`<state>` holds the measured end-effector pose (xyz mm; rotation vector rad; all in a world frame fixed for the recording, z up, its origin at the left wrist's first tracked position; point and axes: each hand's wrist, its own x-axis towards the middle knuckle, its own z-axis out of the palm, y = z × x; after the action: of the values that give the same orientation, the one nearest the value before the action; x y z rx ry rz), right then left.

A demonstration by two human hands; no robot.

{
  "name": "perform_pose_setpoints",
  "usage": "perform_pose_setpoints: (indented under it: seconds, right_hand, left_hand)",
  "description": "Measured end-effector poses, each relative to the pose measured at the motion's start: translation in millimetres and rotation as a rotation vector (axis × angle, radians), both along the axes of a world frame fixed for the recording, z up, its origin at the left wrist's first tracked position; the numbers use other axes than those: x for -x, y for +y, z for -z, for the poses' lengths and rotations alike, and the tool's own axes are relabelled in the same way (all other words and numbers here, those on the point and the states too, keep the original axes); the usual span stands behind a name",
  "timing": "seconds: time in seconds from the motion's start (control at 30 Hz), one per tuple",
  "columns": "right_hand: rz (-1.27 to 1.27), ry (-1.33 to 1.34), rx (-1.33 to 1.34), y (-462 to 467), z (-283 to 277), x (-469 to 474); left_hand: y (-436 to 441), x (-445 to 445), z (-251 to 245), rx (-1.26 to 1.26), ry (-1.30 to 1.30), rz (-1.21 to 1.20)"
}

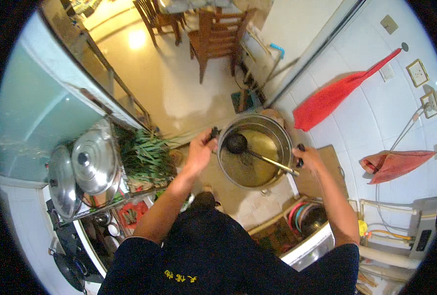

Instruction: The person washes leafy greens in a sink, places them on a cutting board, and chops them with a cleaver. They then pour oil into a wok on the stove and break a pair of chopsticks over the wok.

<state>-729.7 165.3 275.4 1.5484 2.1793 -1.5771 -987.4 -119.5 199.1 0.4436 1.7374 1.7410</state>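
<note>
A large metal pot point(237, 180) is held up in front of my body, between my two hands. My left hand point(201, 149) grips its black handle point(214, 133) on the left side. On the right side, my right hand point(308, 158) is closed around the other black handle point(300, 155). Yellowish liquid point(262, 142) lies in the bottom of the pot. A ladle point(268, 159) with a dark bowl rests inside, its bright shaft leaning over the right rim.
Left stands a wire rack with metal pot lids point(94, 162) and leafy greens point(148, 155). A red cloth point(329, 99) hangs on the tiled wall at right. Wooden chairs point(220, 37) stand beyond the doorway. Stacked basins point(307, 217) sit below my right arm.
</note>
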Motion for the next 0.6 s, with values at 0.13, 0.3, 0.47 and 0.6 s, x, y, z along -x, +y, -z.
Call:
perform_pose_setpoints:
  seconds: [0.13, 0.3, 0.47, 0.6]
  right_hand:
    - [-0.006, -0.153, 0.066, 61, 34, 51]
    - [0.056, -0.131, 0.315, 114, 97, 129]
    - [0.094, -0.123, 0.402, 101, 106, 254]
    - [0.006, -0.178, 0.454, 145, 127, 364]
  left_hand:
    - [52, 51, 19, 0.046, -0.031, -0.089]
    - [87, 149, 60, 0.011, -0.137, -0.074]
    - [104, 255, 73, 0.130, -0.183, -0.260]
    - [117, 358, 74, 0.087, -0.153, -0.378]
